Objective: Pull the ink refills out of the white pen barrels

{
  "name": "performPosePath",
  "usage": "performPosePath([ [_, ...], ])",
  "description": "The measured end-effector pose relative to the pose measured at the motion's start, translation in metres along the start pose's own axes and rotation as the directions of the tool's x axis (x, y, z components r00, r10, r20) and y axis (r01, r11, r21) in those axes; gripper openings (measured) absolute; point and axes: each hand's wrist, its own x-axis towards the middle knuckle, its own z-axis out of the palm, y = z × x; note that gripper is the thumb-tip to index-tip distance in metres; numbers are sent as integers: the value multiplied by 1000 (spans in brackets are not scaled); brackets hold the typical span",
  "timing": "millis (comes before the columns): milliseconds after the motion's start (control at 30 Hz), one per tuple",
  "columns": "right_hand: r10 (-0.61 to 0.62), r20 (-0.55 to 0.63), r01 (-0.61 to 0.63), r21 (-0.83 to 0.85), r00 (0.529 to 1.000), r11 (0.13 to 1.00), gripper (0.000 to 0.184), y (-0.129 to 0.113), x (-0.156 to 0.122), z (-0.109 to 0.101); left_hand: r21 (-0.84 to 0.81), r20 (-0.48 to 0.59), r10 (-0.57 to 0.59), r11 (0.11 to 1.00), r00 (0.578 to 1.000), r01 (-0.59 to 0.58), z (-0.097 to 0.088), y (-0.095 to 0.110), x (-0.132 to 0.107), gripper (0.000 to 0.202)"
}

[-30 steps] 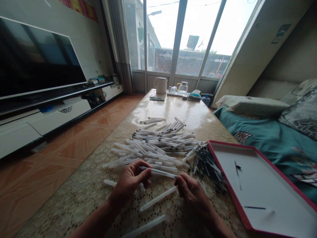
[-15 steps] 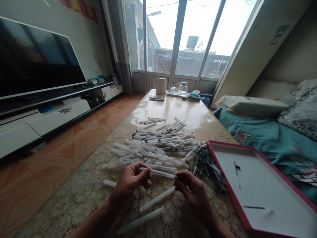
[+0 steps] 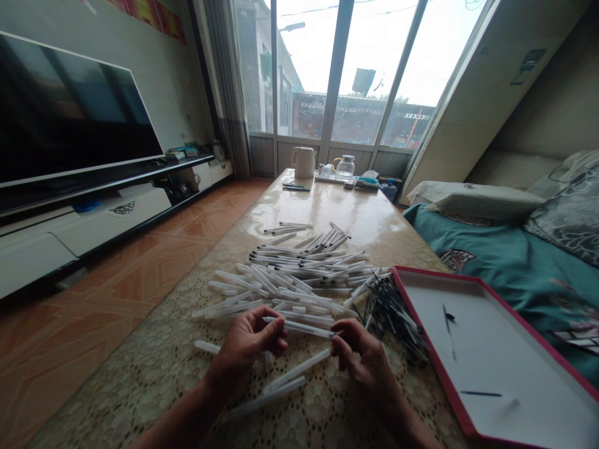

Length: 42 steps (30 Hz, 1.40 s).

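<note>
1. Left hand [image 3: 247, 349] pinches a clear plastic pen barrel [image 3: 304, 328] between thumb and fingers, holding it roughly level at the near edge of the pile, over a lace table cloth [image 3: 318, 415].
2. Right hand [image 3: 362, 358], fingers curled, meets the barrel's far end. The two hands stand apart, bridged by the barrel; whether the right hand is gripping it, or something thin beside it, cannot be told from this view.
3. The barrel looks light, stiff and smooth, likely to roll or slip, and its thin wall may crack under hard squeezing. A pinch along the shaft, as the left hand has it, appears the surest hold.
4. A loose heap of similar barrels [image 3: 285, 280] covers the middle of the table [image 3: 327, 206], and two stray barrels [image 3: 285, 386] lie by the hands, directly under the wrists' path.
5. To the right, a tangle of slim black-tipped pen refills [image 3: 390, 318] sits just beside the heap, against a red-rimmed white tray [image 3: 431, 346], where a single refill [image 3: 481, 393] lies apart. Those refills look thin and easily bent.
6. Beyond, a white kettle [image 3: 304, 162] and a glass teapot [image 3: 345, 168] stand at the table's far end, with teal bedding [image 3: 472, 249] alongside.
</note>
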Motion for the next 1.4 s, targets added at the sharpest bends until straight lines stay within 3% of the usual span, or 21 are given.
performPosePath([
  [133,21,22,-20,-59,1000,998,41,3,-1,-1,3,11,-7,1000,1000,7,0,0,0,34],
  [267,6,33,-5,-41,999,999,28,3,-1,-2,-6,8,13,1000,1000,-13,0,0,1,33],
  [367,-11,28,13,-61,1000,998,30,2,0,-2,-12,12,17,1000,1000,-17,-1,-1,3,33],
  [500,-34,17,36,-149,999,988,43,2,-1,0,5,16,1,1000,1000,-1,-1,-2,3,35],
  [733,-33,4,33,-98,999,995,35,4,0,2,3,4,13,1000,1000,-13,0,1,1,35],
  [900,-65,41,70,-147,997,987,40,5,0,0,12,4,-7,1000,1000,7,0,-1,2,38],
  [1067,-12,7,12,-78,1000,997,37,6,0,2,1,6,5,1000,1000,-5,-1,-1,2,35],
  [1233,-50,29,54,-164,998,985,46,6,0,2,8,1,3,1000,1000,-3,0,0,2,37],
  [1400,-38,-16,37,-105,999,994,39,5,0,3,11,-6,9,1000,1000,-9,0,0,2,37],
])
